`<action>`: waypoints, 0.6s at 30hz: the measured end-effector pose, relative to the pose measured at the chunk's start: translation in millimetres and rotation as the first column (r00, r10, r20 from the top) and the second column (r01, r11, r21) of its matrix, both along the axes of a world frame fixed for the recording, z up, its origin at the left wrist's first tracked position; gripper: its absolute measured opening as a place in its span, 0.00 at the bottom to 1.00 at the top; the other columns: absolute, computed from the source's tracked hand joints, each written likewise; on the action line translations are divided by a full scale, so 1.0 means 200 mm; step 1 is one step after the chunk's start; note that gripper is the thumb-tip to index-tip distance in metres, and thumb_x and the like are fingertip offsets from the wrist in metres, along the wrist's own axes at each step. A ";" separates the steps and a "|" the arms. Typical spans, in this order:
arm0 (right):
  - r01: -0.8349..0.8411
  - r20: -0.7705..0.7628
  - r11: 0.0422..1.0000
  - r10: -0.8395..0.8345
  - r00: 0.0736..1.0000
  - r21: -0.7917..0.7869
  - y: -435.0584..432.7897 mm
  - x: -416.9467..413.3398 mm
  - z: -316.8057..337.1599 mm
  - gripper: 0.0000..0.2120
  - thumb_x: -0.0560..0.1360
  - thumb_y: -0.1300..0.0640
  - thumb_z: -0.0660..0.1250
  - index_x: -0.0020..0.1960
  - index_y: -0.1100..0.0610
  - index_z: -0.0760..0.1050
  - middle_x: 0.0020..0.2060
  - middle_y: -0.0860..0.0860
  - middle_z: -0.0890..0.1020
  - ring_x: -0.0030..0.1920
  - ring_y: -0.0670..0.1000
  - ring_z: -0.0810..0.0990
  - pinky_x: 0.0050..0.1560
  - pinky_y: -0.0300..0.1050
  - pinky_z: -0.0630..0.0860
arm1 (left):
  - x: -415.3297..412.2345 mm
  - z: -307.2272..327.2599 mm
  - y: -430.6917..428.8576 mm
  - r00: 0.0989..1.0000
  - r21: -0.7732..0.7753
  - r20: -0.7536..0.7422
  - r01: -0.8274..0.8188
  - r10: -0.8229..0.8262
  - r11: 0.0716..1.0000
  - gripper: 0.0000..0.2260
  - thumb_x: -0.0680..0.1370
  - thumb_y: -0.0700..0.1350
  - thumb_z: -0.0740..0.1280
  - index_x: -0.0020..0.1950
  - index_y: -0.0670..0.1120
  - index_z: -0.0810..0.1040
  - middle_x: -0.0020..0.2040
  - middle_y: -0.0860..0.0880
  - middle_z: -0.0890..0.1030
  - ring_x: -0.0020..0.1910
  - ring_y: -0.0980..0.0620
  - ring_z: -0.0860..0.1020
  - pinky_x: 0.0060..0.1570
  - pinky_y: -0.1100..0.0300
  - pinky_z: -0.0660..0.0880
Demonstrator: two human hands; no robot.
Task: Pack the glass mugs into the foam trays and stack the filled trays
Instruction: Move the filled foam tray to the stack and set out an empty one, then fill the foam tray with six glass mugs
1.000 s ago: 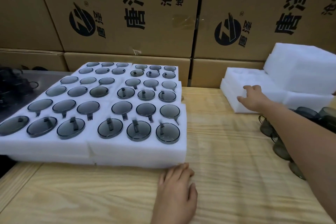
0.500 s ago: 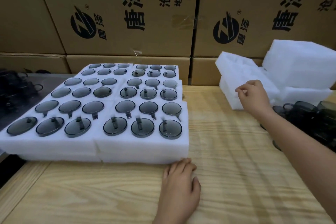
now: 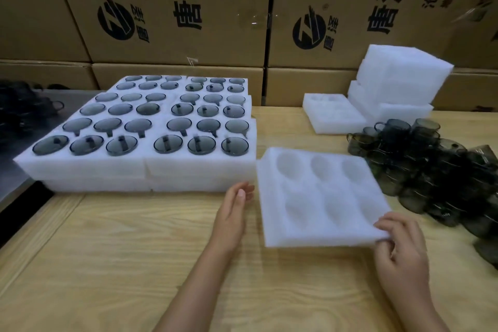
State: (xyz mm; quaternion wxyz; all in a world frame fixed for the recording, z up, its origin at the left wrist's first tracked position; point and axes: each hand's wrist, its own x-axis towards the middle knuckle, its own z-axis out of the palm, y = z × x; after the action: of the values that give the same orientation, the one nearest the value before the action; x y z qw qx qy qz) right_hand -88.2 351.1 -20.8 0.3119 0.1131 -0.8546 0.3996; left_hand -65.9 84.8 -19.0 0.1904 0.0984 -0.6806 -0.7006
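An empty white foam tray (image 3: 318,213) with several round hollows lies at the centre right of the wooden table. My right hand (image 3: 401,245) pinches its near right corner, which is lifted a little. My left hand (image 3: 233,213) is just left of the tray, fingers straight, beside its left edge. To the left, filled foam trays (image 3: 188,167) stand side by side in stacked layers, smoky glass mugs sunk in their hollows. Loose dark glass mugs (image 3: 420,159) are heaped at the right.
More empty foam trays (image 3: 331,116) and a taller foam stack (image 3: 401,75) stand at the back right. Printed cardboard boxes (image 3: 167,8) wall off the rear. A grey metal surface with dark mugs (image 3: 24,108) lies at the far left.
My right hand took one foam tray from the back-right pile and brought it to the table in front of me. My left hand rose from the table and moved right to the tray's edge.
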 end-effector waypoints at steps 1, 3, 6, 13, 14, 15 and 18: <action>0.009 0.010 0.999 -0.009 1.000 0.042 -0.01 0.00 -0.01 0.15 0.66 0.63 0.53 0.44 0.66 0.77 0.48 0.54 0.74 0.51 0.59 0.74 0.52 0.31 0.63 | 0.01 0.00 0.00 1.000 0.026 -0.009 0.004 -0.004 1.000 0.09 0.82 0.46 0.55 0.58 0.51 0.74 0.59 0.49 0.80 0.58 0.55 0.78 0.60 0.62 0.71; -0.011 0.002 0.991 0.011 1.000 0.132 -0.04 0.01 -0.01 0.16 0.66 0.63 0.53 0.43 0.66 0.78 0.46 0.59 0.76 0.48 0.63 0.74 0.50 0.33 0.63 | 0.04 -0.02 0.00 0.999 0.044 -0.030 0.023 -0.021 0.999 0.09 0.81 0.51 0.59 0.57 0.51 0.74 0.59 0.49 0.80 0.58 0.55 0.78 0.59 0.61 0.72; -0.046 0.015 0.982 0.044 0.999 0.183 -0.06 0.02 -0.03 0.15 0.64 0.68 0.55 0.43 0.65 0.79 0.46 0.58 0.78 0.47 0.62 0.74 0.48 0.38 0.62 | 0.08 -0.02 0.01 0.997 -0.007 -0.047 0.065 -0.065 0.998 0.14 0.75 0.53 0.61 0.58 0.51 0.75 0.57 0.56 0.80 0.56 0.61 0.78 0.53 0.69 0.72; -0.148 0.101 0.956 0.178 0.979 -0.254 0.01 0.00 0.01 0.22 0.63 0.66 0.54 0.52 0.55 0.77 0.51 0.44 0.77 0.49 0.45 0.73 0.48 0.27 0.67 | 0.12 -0.02 0.01 0.985 -0.291 -0.023 0.158 -0.172 0.944 0.16 0.82 0.43 0.59 0.68 0.57 0.69 0.71 0.57 0.69 0.71 0.61 0.65 0.69 0.64 0.61; -0.126 0.093 0.931 0.167 0.981 -0.343 0.02 0.00 0.02 0.22 0.63 0.67 0.55 0.53 0.55 0.77 0.50 0.44 0.77 0.45 0.41 0.74 0.44 0.28 0.68 | 0.13 -0.02 0.02 0.983 -0.327 -0.004 0.170 -0.181 0.930 0.16 0.82 0.43 0.58 0.66 0.60 0.68 0.69 0.58 0.70 0.69 0.63 0.66 0.69 0.67 0.60; -0.103 0.082 0.897 0.152 0.985 -0.429 0.04 -0.01 0.02 0.21 0.64 0.67 0.56 0.52 0.56 0.77 0.46 0.43 0.78 0.39 0.40 0.73 0.41 0.28 0.69 | 0.13 -0.02 0.03 0.983 -0.351 0.015 0.179 -0.185 0.919 0.15 0.82 0.43 0.58 0.64 0.62 0.69 0.66 0.60 0.72 0.66 0.65 0.68 0.65 0.71 0.62; -0.025 0.138 0.798 0.135 0.981 -0.603 0.09 -0.05 0.02 0.15 0.68 0.71 0.55 0.46 0.61 0.78 0.34 0.44 0.81 0.31 0.41 0.73 0.33 0.29 0.70 | 0.14 -0.03 0.04 0.983 -0.391 0.048 0.180 -0.176 0.903 0.12 0.81 0.47 0.59 0.60 0.63 0.70 0.57 0.62 0.75 0.55 0.71 0.72 0.54 0.77 0.65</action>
State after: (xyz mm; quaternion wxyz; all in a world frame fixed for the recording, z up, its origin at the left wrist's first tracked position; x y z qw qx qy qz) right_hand -98.1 369.8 -16.7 0.2385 0.0098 -0.7032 0.6698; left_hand -37.4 92.6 -25.2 0.1377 -0.0004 -0.8145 -0.5635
